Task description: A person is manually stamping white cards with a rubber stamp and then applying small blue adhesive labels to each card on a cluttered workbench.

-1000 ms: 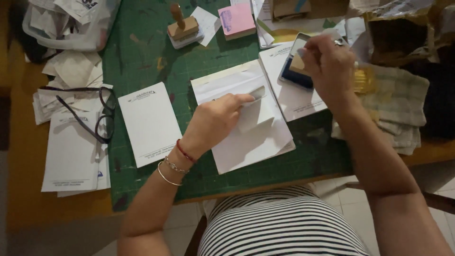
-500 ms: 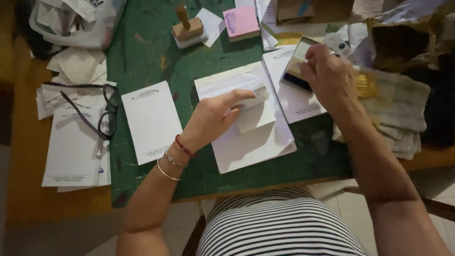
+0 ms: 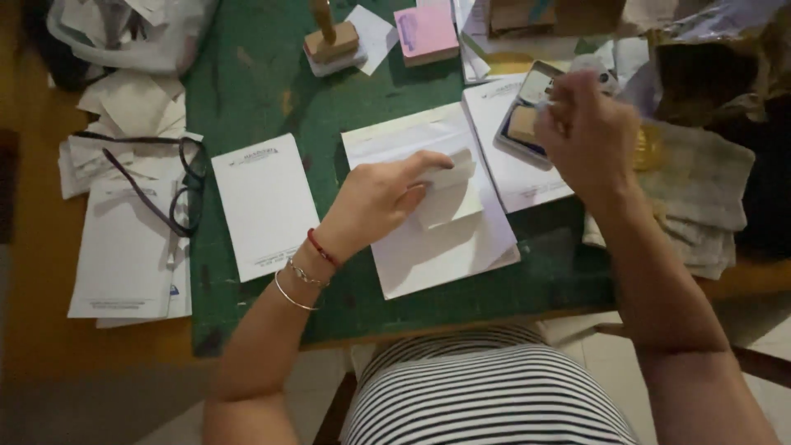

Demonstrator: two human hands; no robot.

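The left hand (image 3: 375, 198) rests on a small folded paper (image 3: 449, 196) and pins it flat. Its fingers (image 3: 428, 161) lie almost straight, pressing, not gripping. That paper sits on a bigger white sheet (image 3: 428, 247) near the middle of the green mat (image 3: 247, 82) on the table (image 3: 33, 247).

The right hand (image 3: 589, 132) is up at about 2 o'clock from the paper. Its fingers are curled shut around a small stamp — most of it is hidden, so I cannot tell its shape. It hangs right over the open ink pad (image 3: 527, 115).

To do this well, I think the stamp should touch the ink flat and lightly, then come straight down on the paper — no sliding. The left hand should hold firm so the paper does not move.

The small paper's long side runs from 8 o'clock to 2 o'clock, a little tilted. Its folded edge points up toward 1 o'clock.
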